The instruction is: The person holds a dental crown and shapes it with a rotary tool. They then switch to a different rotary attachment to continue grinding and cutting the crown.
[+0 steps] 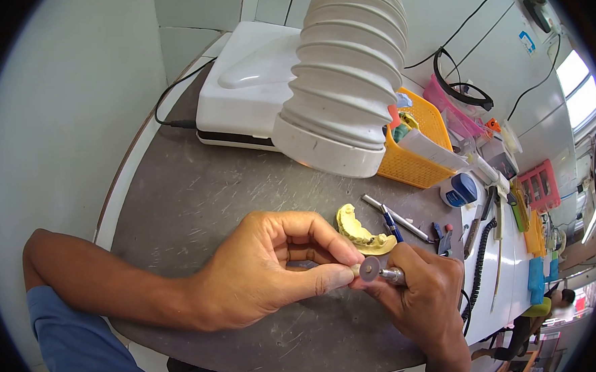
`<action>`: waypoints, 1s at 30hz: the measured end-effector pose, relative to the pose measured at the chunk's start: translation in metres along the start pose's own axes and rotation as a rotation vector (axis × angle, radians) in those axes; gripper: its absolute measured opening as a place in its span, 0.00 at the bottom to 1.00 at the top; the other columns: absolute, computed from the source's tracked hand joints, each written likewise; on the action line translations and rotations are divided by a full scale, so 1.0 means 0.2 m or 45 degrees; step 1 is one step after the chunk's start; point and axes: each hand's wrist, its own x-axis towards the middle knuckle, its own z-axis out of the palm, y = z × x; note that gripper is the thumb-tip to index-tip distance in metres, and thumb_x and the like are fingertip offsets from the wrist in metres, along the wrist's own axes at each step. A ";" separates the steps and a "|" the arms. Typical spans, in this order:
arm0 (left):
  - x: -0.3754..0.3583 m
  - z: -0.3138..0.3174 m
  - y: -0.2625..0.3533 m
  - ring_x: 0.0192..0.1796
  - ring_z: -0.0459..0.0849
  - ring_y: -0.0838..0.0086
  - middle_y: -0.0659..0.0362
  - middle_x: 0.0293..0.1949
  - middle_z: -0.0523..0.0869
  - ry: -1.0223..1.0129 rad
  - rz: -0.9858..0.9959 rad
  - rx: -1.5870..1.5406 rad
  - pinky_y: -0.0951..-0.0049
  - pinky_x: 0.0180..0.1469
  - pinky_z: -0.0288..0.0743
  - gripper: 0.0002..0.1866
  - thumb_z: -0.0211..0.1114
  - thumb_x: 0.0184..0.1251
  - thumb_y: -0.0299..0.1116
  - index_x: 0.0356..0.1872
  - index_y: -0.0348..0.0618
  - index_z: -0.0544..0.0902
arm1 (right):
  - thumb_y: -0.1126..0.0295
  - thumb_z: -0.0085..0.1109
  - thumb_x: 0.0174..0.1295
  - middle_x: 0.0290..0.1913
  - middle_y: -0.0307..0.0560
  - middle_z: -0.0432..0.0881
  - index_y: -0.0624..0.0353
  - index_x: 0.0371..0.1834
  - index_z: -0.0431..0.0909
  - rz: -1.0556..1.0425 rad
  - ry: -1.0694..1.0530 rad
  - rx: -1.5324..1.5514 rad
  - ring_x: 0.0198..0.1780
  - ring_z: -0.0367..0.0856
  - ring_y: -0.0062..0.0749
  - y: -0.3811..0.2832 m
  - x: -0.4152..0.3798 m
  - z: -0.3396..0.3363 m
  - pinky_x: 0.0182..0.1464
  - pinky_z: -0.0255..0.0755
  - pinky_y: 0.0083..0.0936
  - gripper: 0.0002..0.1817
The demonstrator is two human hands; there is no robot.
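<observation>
My left hand [268, 268] is closed, thumb and forefinger pinching a small cream-coloured piece [355, 270] that their tips mostly hide. Wrapped in the fingers of my right hand [424, 284] is a metal rotary handpiece [393, 276]. A thin round grey cutting disc [370, 269] is fitted at its tip and overlaps the edge of the small piece in this view. Just beyond both hands, a yellow dental cast [356, 231] of a tooth arch lies on the grey table [177, 192].
A ribbed suction hose [349, 62] rises over the table from a white machine [249, 81]. Pens [397, 218], a blue-capped jar [458, 190] and an orange basket [420, 146] stand to the right. Farther along the bench is a coiled black cord [480, 257]. Another person [550, 307] sits in the background.
</observation>
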 end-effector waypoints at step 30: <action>0.01 0.00 0.01 0.48 0.81 0.76 0.52 0.46 0.82 0.017 -0.016 0.025 0.74 0.53 0.79 0.18 0.66 0.61 0.21 0.50 0.38 0.71 | 0.52 0.73 0.47 0.14 0.38 0.70 0.55 0.16 0.67 0.005 -0.038 -0.049 0.14 0.73 0.30 -0.01 0.00 0.00 0.15 0.62 0.26 0.24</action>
